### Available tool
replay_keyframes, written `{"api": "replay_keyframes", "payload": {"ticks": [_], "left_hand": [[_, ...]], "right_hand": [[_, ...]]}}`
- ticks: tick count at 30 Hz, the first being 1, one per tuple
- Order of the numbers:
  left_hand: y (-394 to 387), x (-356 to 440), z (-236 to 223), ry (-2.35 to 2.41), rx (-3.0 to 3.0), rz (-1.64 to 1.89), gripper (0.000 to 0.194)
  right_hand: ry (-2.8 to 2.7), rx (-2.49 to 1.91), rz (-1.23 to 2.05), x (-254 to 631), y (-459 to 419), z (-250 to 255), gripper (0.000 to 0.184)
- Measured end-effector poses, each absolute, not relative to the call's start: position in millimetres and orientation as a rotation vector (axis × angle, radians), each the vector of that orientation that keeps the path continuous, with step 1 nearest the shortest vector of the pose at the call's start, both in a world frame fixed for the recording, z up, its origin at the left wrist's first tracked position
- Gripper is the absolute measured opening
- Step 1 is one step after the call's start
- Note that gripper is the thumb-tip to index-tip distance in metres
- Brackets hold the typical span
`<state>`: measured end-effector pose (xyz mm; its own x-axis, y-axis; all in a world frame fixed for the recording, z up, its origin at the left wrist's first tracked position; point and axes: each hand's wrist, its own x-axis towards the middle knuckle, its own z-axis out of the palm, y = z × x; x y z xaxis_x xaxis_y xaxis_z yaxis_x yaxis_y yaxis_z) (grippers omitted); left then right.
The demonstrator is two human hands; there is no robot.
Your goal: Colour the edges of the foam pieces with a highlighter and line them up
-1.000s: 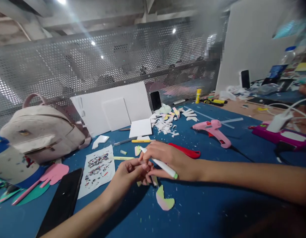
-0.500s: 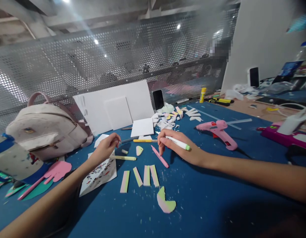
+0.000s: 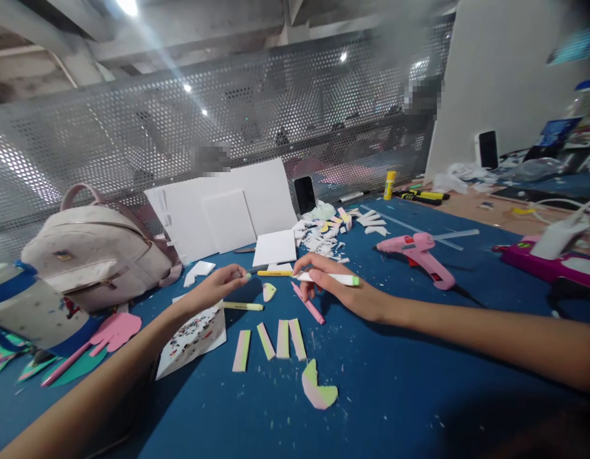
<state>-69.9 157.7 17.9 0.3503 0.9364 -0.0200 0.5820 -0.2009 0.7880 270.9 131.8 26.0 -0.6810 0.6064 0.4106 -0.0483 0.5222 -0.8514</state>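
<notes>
My right hand point(image 3: 336, 287) is closed around a white marker with a green end point(image 3: 343, 279), its other end toward the left. Opposite it, my left hand point(image 3: 223, 284) pinches a small pale-green piece point(image 3: 248, 276), too small to make out, perhaps a marker cap. Below my right fingers lies a pink marker point(image 3: 308, 303). A yellow marker point(image 3: 274, 273) rests between the hands, and a pale yellow one point(image 3: 244, 306) sits under my left wrist. Nearby are a small colored wedge point(image 3: 269, 292), several pink-and-green strips point(image 3: 283, 339) and a curved pink-and-green piece point(image 3: 318, 387).
White boards point(image 3: 228, 213) lean behind a heap of white scraps point(image 3: 323, 239). A phone point(image 3: 304, 194) stands there. At right lie a pink glue gun point(image 3: 422, 248) and a magenta power strip point(image 3: 529, 261); at left are a backpack point(image 3: 94, 242), a bottle point(image 3: 37, 306) and stained paper point(image 3: 197, 338).
My left hand has moved right and picked up the small pale piece from the table. My right hand has shifted slightly left, its marker turning closer to level.
</notes>
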Motion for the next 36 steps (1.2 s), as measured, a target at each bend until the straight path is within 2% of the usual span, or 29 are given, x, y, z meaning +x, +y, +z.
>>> {"api": "replay_keyframes", "payload": {"ticks": [3,5,10,16,24,31,36], "left_hand": [[141.7,-42.5,27.3,1.139,1.651,0.827,0.037],[127.1,-20.1,33.1,1.024,1.501,0.889,0.034],[95.8,21.4,44.2,0.847,1.242,0.874,0.03],[84.3,29.3,46.6,0.809,1.158,0.852,0.028],[75.3,30.4,46.5,0.905,1.434,0.79,0.037],[59.8,24.5,47.3,1.112,1.948,0.62,0.041],[46.3,33.5,49.1,1.17,2.065,0.63,0.042]], "right_hand": [[-2.079,-0.43,1.128,269.5,123.6,26.8,0.025],[-2.111,-0.393,1.096,268.0,116.6,29.7,0.021],[-2.148,-0.347,1.039,262.4,107.5,36.9,0.018],[-2.138,-0.349,1.022,260.4,106.9,37.0,0.016],[-2.117,-0.381,1.056,260.2,109.0,36.1,0.014],[-2.036,-0.359,1.21,255.9,108.2,33.7,0.029],[-1.989,-0.282,1.262,251.0,106.4,32.2,0.032]]}}
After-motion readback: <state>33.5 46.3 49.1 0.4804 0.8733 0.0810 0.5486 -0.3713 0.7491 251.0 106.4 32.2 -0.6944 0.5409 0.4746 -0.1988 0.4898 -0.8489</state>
